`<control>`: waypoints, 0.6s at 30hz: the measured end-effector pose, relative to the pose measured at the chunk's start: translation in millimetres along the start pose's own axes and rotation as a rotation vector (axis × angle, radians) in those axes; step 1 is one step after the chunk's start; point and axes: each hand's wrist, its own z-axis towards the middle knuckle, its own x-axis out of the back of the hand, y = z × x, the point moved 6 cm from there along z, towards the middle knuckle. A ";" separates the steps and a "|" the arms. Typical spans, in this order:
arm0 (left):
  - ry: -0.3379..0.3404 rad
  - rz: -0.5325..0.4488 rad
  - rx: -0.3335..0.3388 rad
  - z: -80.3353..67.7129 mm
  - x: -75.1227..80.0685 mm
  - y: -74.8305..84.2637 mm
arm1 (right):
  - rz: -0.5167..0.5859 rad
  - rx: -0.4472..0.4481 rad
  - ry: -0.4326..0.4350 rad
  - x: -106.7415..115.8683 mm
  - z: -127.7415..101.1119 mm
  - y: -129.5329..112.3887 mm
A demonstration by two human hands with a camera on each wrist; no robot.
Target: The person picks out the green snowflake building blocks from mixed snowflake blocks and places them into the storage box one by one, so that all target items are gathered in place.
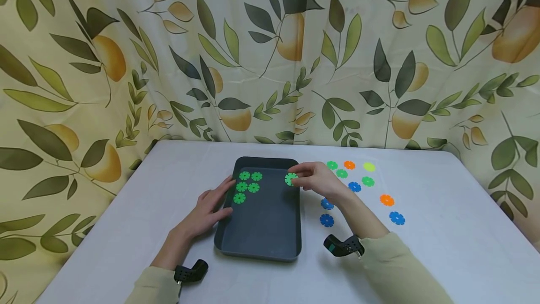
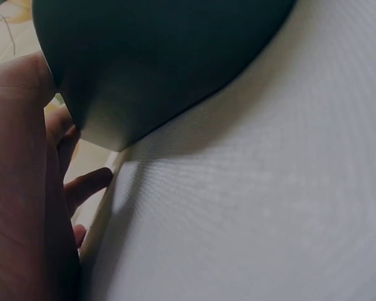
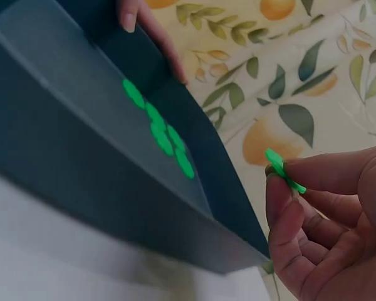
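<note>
A dark grey rectangular tray [image 1: 266,229] lies on the table, with several green notched plastic discs [image 1: 242,186] grouped at its far left. Between the thumb and fingertips of my right hand [image 1: 319,181] is another green notched disc [image 3: 276,164], pinched above the tray's right rim near the far corner. My left hand [image 1: 206,212] rests against the tray's left side, fingers extended along the rim and thumb at the wall. In the left wrist view the thumb meets the tray's outer wall [image 2: 144,56], while the other fingers are partly hidden.
Right of the tray, loose discs lie on the white tabletop [image 1: 422,266]: green [image 1: 368,181], orange [image 1: 386,200], yellow [image 1: 369,167] and blue [image 1: 397,218]. Some are close beside my right forearm. A leaf-patterned curtain [image 1: 270,60] hangs behind the table's far edge.
</note>
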 end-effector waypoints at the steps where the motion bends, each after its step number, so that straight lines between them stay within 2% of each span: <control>1: -0.001 0.000 0.000 0.0 -0.1 0.1 | 0.002 0.007 -0.005 -3.4 1.9 -1.0; 7: -0.002 0.001 0.002 0.4 0.1 1.0 | 0.008 0.036 -0.029 -20.3 13.2 -6.8; 18: -0.001 0.002 0.003 -0.1 0.7 2.6 | 0.058 0.037 -0.077 -48.7 27.4 -15.2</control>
